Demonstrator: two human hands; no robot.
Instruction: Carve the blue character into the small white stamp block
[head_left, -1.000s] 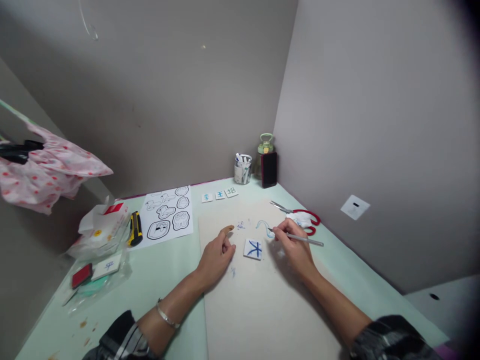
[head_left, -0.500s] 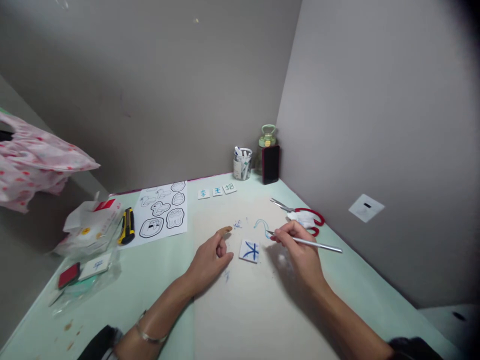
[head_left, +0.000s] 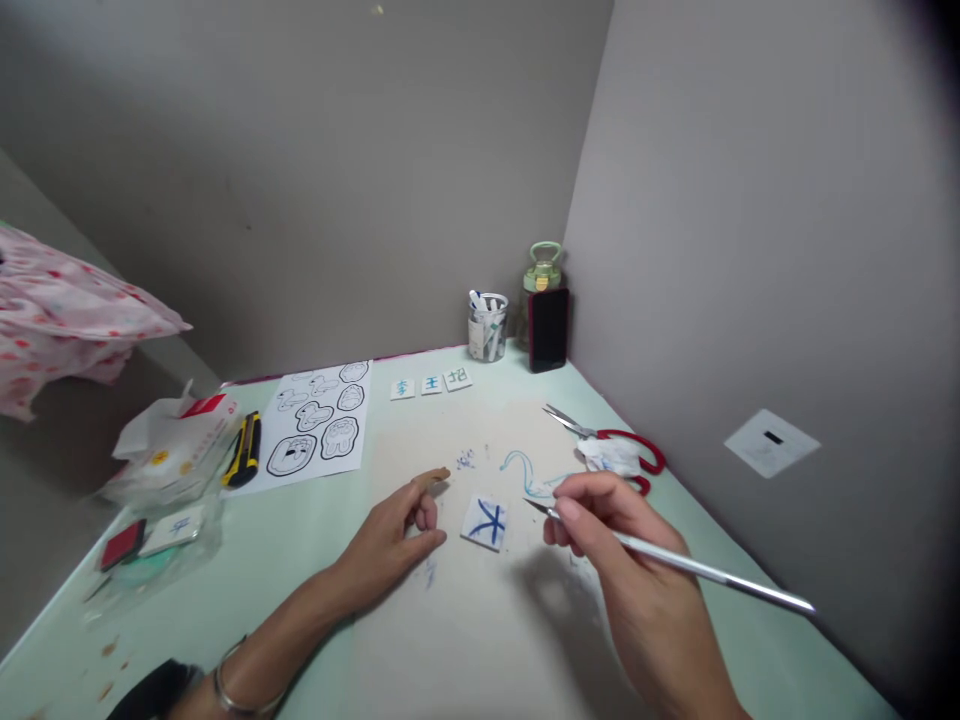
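Between my hands a small white square block (head_left: 485, 523), marked with a dark blue character, lies on the beige board (head_left: 457, 640). My right hand (head_left: 637, 560) is closed round a slim silver craft knife (head_left: 709, 573), raised above the board with its pointed blade aimed left, apart from the block. To the block's left rests my left hand (head_left: 394, 530), holding nothing. Its index finger reaches forward with a brownish cover on the tip, its thumb is apart and the other fingers are curled. A blue swan-like outline (head_left: 523, 468) and ink marks show on the board.
Red-handled scissors (head_left: 626, 440) with crumpled tissue lie at the right. Behind stand a pen cup (head_left: 487, 328), a phone (head_left: 548, 330) and a bottle (head_left: 544, 268). Three small tiles (head_left: 431, 385), a printed sheet (head_left: 319, 420), a yellow utility knife (head_left: 244, 450) and a tissue pack (head_left: 172, 450) sit farther left.
My right hand has lifted towards me with the craft knife, moving off the board and uncovering more of the blue outline. My left hand stays beside the block; the view has shifted slightly.
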